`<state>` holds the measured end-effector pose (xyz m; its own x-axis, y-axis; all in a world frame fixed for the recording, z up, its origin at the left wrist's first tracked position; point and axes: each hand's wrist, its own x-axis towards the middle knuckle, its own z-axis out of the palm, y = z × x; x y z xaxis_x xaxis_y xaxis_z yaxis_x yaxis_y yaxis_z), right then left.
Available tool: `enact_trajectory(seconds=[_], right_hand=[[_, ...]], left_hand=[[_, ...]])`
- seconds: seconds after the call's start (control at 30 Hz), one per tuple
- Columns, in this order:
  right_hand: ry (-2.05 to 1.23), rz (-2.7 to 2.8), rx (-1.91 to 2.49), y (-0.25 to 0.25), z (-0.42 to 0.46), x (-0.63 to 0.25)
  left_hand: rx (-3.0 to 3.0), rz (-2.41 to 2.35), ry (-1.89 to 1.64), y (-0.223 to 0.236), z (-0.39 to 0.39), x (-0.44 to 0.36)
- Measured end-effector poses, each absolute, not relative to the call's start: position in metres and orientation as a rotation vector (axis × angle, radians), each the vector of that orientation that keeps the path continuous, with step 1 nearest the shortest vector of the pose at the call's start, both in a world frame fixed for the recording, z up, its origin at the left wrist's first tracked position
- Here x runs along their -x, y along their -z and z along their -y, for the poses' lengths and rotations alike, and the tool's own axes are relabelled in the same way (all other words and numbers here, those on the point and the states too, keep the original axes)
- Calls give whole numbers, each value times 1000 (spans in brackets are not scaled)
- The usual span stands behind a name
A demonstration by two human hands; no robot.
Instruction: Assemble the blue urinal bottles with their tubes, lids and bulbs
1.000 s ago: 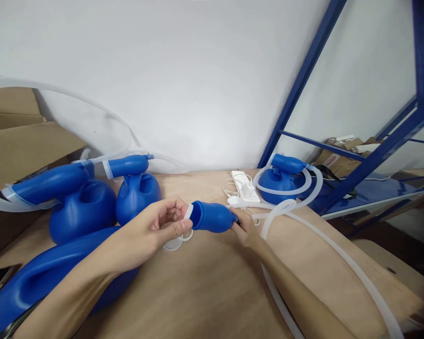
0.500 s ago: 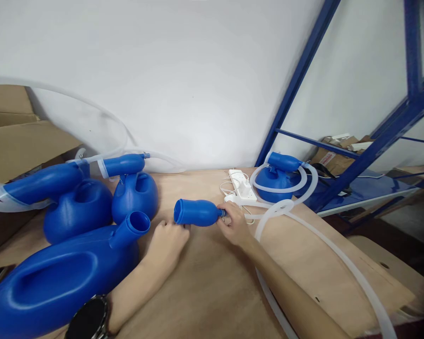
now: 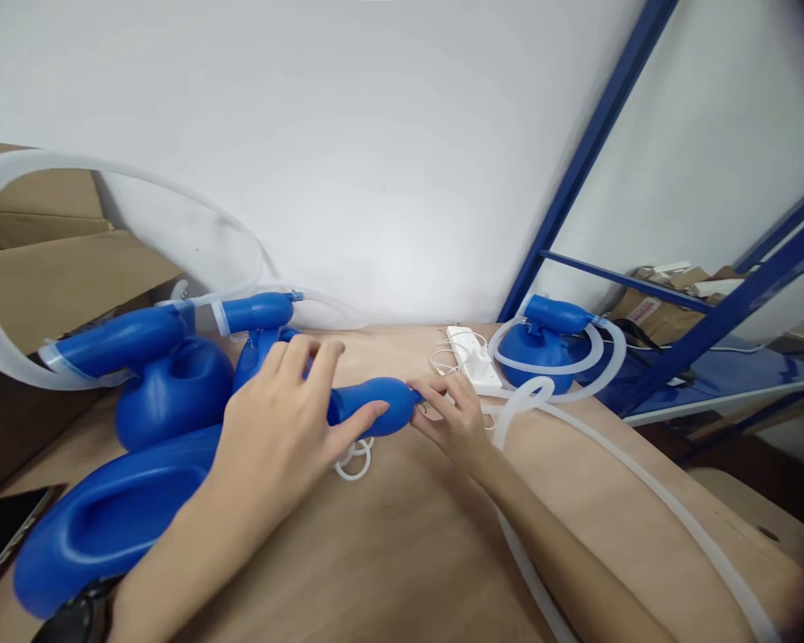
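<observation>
A blue plastic urinal bottle (image 3: 113, 518) lay flat at the far left of the table (image 3: 408, 563). The left hand (image 3: 274, 420) was spread open, its thumb resting along a tapered blue plastic funnel (image 3: 381, 393) held just above the table (a light touch like this looked enough to steady it without squeezing the plastic). A small white ring (image 3: 354, 464) lay just below. The right hand (image 3: 452, 420) was half open, its fingertips pinching the funnel's narrow end. Farther right sat a white power strip (image 3: 473, 357) and a blue bottle (image 3: 540, 366) looped with tubing.
</observation>
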<state>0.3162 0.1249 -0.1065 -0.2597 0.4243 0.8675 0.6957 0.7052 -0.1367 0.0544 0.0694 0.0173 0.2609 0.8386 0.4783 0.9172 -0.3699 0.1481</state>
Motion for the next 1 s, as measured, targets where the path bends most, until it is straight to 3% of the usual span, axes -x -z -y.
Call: enact_trajectory(seconds=[0.2,0.5,0.83,1.0], right_hand=[[323,2071,773,45,-158,-292],[250,1819,885,34,-162,-256],[-973,1512,685,34,-172,-223],[-1310,1304,632,36,-169,-213]], left_hand=[[2961,2031,1026,-19,-98,-27],[2636,1713,1169,-16,-103,-26],[2431,1883,1299,-37,-108,3],[2435,2030,1328,-39,-109,16]])
